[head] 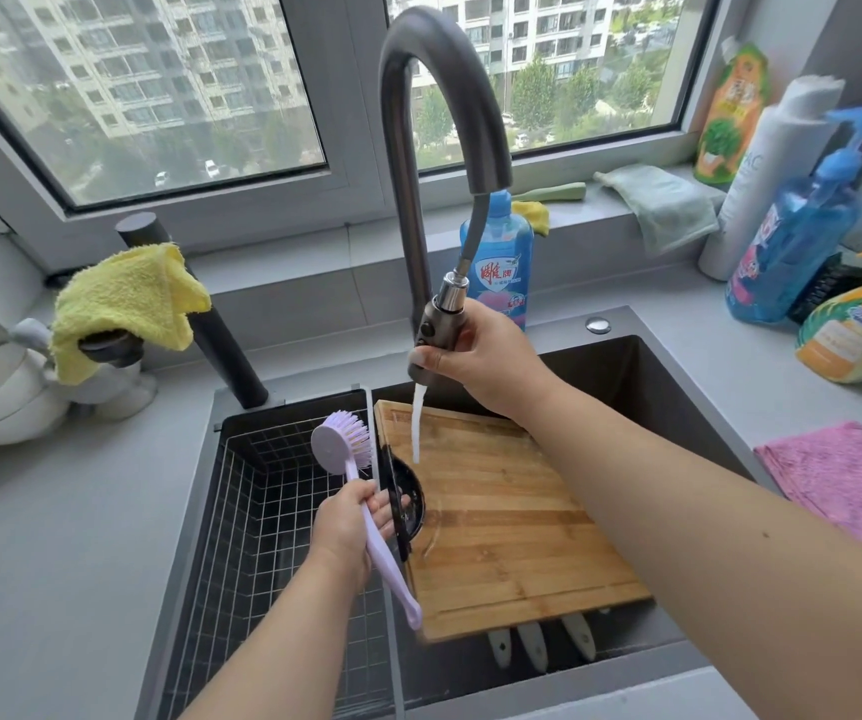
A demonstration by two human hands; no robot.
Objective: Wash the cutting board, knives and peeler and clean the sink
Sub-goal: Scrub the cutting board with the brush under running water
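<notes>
Rinse step: right hand (475, 356) grips pull-out sprayer (431, 337), water hitting cutting board (512, 517) w/ left hand (350, 517) clenched on brush (345, 444); best sweep far edge to near.

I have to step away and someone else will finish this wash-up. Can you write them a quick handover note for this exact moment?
Right hand grips the pull-out spray head, water running onto the cutting board.
Left hand holds the purple brush, bristles off the board.
Board lies across the sink; three pale handles poke out beneath it.
Done: board being wetted.
Left: scrub board, knives, peeler, sink.
</notes>
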